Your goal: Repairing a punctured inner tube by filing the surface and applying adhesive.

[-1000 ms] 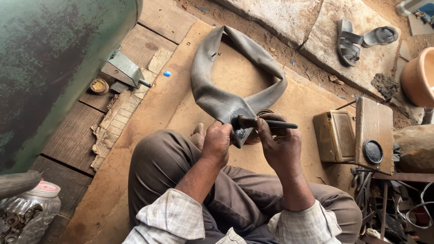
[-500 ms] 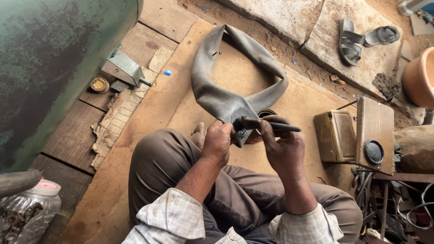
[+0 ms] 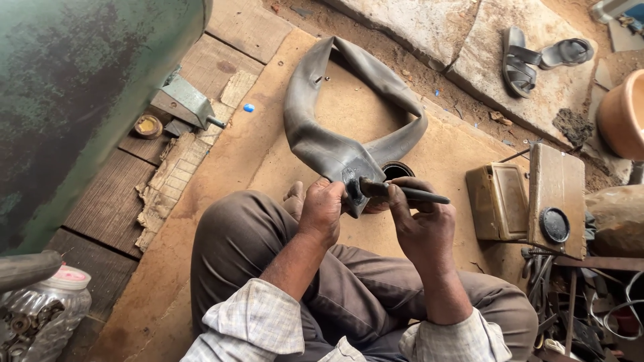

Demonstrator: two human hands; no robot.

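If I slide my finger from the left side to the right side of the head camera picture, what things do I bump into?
Green tank → jar of metal bits → blue cap → left hand → right hand → sandals → orange pot.

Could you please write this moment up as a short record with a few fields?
Setting: a person sits cross-legged on a tan board.
Left hand: grips a folded part of the grey inner tube.
Right hand: holds a dark rod-like tool against that fold.
Nearby: open tan box to the right, sandals on stone, jar of small metal parts at lower left.
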